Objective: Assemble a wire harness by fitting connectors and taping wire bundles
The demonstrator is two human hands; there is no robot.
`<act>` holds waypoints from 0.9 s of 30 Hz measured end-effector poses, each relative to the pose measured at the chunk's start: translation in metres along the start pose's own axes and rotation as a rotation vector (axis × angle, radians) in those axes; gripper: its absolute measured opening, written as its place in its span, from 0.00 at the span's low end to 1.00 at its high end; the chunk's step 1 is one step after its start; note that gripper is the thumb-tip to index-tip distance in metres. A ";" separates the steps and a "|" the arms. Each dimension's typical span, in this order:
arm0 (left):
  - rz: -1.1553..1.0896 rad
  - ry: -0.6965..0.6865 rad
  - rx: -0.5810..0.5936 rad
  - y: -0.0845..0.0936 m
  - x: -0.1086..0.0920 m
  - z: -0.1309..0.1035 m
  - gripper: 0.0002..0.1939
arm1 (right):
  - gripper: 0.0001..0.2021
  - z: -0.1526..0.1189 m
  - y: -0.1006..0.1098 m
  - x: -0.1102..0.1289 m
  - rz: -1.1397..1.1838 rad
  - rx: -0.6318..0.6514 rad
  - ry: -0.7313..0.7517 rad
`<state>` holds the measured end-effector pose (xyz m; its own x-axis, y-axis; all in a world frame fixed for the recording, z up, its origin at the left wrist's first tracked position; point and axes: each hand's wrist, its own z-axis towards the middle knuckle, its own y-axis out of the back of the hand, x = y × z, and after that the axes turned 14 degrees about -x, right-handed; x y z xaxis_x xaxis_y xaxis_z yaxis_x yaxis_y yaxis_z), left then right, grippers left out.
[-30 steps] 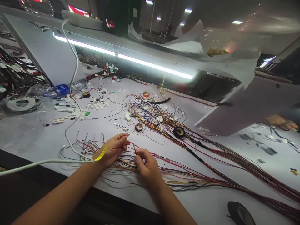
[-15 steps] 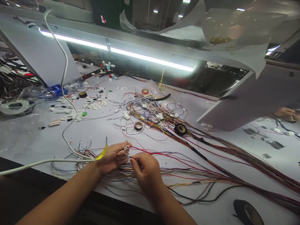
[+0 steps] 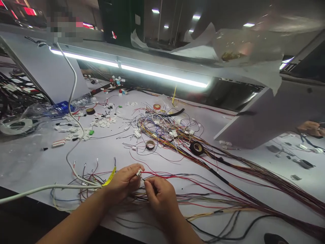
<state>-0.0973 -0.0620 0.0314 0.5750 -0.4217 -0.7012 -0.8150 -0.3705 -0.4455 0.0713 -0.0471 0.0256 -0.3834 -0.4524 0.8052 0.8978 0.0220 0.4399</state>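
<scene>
Near the table's front edge, my left hand (image 3: 129,178) pinches a small white connector housing (image 3: 139,172) between thumb and fingertips. A red wire (image 3: 157,174) runs from the housing to the right. Close beside it, my right hand (image 3: 162,193) is closed in a pinch on a thin dark wire (image 3: 144,180), whose tip is at the housing. Whether the tip is inside the housing I cannot make out. Loose wires (image 3: 193,196) of several colours pass under both hands. A yellow tag (image 3: 110,176) on a white cable (image 3: 76,187) lies at my left wrist.
A tangle of wires and connectors (image 3: 162,123) lies mid-table, with a black tape roll (image 3: 196,148) and a brown tape ring (image 3: 150,145) nearby. White connectors (image 3: 101,121) are scattered at left. A panel (image 3: 243,118) stands at right; another person's hand (image 3: 309,128) shows beyond.
The view has tilted, so everything sits slightly lower. My right hand has brought the wire's tip up to the connector housing, which has turned a little in my left hand.
</scene>
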 end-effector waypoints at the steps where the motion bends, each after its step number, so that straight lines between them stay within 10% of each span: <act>1: 0.006 -0.002 0.000 0.000 0.000 0.000 0.10 | 0.08 0.000 0.000 0.000 0.004 0.004 -0.022; 13: 0.611 -0.524 -0.045 0.013 -0.002 0.000 0.17 | 0.15 0.012 0.005 0.002 0.371 0.302 -0.693; 27: 0.734 -0.563 -0.063 0.012 -0.003 -0.003 0.16 | 0.12 0.015 0.004 0.006 0.247 0.254 -0.666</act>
<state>-0.1084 -0.0678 0.0294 -0.2168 -0.1101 -0.9700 -0.9460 -0.2215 0.2365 0.0692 -0.0365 0.0377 -0.3000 0.2248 0.9271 0.9278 0.2946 0.2288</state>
